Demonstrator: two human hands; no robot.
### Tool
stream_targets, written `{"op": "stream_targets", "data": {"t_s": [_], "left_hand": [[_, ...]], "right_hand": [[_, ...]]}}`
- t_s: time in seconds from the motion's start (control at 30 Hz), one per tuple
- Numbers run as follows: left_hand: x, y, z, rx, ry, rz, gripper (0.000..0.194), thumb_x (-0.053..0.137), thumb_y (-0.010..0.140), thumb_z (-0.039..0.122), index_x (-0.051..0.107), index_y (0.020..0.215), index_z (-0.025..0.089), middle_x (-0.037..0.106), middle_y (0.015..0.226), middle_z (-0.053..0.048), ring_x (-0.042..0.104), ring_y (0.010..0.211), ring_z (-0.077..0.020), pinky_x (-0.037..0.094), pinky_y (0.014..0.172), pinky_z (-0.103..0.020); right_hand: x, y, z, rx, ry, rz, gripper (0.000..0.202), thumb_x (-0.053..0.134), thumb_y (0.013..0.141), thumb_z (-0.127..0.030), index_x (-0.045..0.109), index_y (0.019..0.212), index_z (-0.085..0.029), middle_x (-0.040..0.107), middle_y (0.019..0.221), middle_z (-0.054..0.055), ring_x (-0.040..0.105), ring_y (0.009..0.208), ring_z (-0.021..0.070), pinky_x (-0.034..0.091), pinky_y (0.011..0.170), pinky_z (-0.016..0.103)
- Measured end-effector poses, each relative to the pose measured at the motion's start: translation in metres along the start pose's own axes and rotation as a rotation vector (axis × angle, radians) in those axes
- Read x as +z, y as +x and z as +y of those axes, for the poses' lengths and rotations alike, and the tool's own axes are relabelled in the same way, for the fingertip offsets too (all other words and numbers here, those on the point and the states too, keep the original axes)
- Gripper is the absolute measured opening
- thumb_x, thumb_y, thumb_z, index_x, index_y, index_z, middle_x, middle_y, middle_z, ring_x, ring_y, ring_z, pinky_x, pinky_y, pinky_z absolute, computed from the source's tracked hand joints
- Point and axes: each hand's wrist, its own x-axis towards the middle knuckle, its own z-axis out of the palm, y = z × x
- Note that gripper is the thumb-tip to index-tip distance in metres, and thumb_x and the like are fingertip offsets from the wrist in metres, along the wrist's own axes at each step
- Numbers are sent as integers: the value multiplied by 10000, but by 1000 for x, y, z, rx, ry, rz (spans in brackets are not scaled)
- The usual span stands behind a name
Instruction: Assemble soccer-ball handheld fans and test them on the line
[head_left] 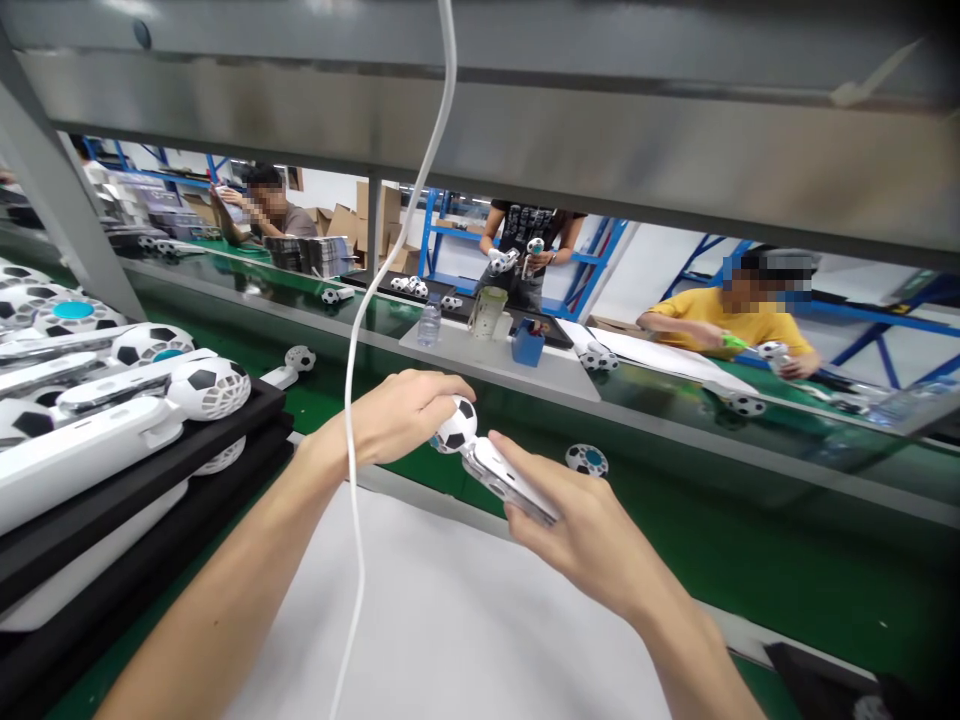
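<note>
A small handheld fan [457,428] with a white-and-black football-patterned head is held up between my two hands. Fingers of my left hand [409,410] wrap over the far left side of its ball head. My right hand [574,505] grips the white handle [506,475], thumb along the top and fingers underneath. Its handle slants down to the right. Beneath my hands lies a white sheet [450,610]. Another football-patterned piece with a blue centre [587,460] rests on the green belt just beyond my right hand.
Black trays [247,425] stacked at the left carry several similar fans [208,388]. A white cable [354,400] hangs down in front of my left forearm. A metal beam [480,130] crosses above. Co-workers stand and sit across the line, near a bottle [430,325] and a blue box [528,345].
</note>
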Motion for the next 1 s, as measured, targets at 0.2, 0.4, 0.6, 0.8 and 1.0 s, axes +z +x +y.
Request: {"op": "stream_targets", "data": {"t_s": [0.2,0.4,0.6,0.8,1.0], "left_hand": [[-3,-1,-1,-19,-84,-47,430,348,908,220,687,1174,207,690,1222,11,614,1088,-203,453,850,-227],[-2,-2,2,-3,-45,-71,440,342,920,222,680,1201,211,679,1262,5,598,1150,-206,432,930,-241],[3,0,5,0,63,-141,456,330,931,248,639,1263,201,667,1285,-30,597,1170,-224,427,973,-301],[10,3,1,-20,68,-194,463,356,902,197,637,1269,193,689,1231,-59,635,1096,-227,463,932,-306],[7,5,-2,-2,-162,-102,495,398,831,102,672,1230,204,734,1094,-12,676,897,-163,513,751,-225]], "right_hand": [[-7,-2,3,22,4,-6,670,529,848,-172,428,1477,-382,676,1067,-20,596,759,159,450,655,270],[-13,-4,3,36,-13,-44,692,526,830,-156,432,1464,-418,682,1108,-39,608,785,162,468,704,276],[-19,-5,5,47,-18,-71,690,516,826,-155,448,1458,-423,671,1233,-57,639,883,175,483,782,287],[-27,-7,7,77,-32,-115,700,517,805,-132,477,1439,-427,642,1314,-92,644,987,183,479,831,281],[-36,-13,9,139,24,-79,684,545,812,-163,482,1418,-475,663,1257,-132,649,880,142,490,733,233]]}}
